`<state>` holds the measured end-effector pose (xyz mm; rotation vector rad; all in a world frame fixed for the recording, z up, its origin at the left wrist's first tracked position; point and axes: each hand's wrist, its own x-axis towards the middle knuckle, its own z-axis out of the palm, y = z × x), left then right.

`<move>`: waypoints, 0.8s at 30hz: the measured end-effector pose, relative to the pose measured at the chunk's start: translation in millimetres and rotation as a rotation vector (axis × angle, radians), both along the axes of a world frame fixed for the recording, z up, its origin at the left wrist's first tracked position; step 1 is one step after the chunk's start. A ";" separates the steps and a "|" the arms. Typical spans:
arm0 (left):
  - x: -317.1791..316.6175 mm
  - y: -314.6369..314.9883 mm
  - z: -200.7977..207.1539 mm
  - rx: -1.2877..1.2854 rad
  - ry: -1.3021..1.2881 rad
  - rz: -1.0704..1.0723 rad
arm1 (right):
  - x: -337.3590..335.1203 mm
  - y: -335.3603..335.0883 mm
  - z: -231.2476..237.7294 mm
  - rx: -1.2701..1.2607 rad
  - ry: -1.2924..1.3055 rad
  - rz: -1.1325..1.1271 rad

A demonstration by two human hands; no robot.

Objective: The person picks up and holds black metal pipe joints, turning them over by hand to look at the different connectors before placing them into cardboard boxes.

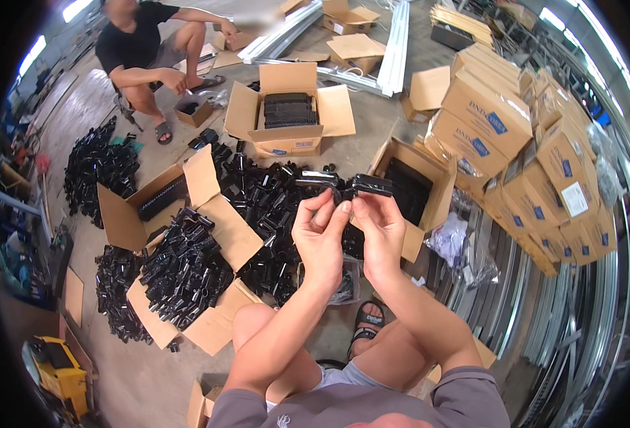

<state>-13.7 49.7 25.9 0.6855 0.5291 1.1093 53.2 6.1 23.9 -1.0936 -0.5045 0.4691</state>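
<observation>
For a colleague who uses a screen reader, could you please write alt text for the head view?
Seen from above, a seated person's left hand and right hand hold two black plastic parts together over a floor heaped with similar parts and open cardboard boxes. Another person crouches beyond, with stacked cartons at right.

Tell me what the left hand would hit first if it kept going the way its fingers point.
Most likely the black plastic part both hands pinch; the left hand already touches it. Beyond that lies the loose pile of black parts, though depth is unclear.
</observation>
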 end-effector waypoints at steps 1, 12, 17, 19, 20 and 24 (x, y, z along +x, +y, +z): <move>0.7 -0.3 3.8 -0.015 -0.042 -0.027 | 0.0 -0.7 4.6 0.065 0.022 0.021; 0.1 -1.9 2.3 0.028 0.005 -0.033 | -0.2 2.1 2.6 0.113 0.065 0.001; -1.4 -0.1 -2.5 0.052 -0.001 -0.012 | -0.8 3.3 -1.6 0.052 0.054 -0.012; -3.2 1.6 -2.5 0.055 -0.005 -0.015 | -2.5 5.8 -0.9 0.077 0.085 0.026; -4.8 2.3 -2.5 0.049 0.008 -0.013 | -4.0 6.6 1.1 0.080 0.086 0.024; -3.1 1.3 1.6 0.052 0.019 -0.020 | -4.5 5.8 6.4 0.106 0.060 -0.009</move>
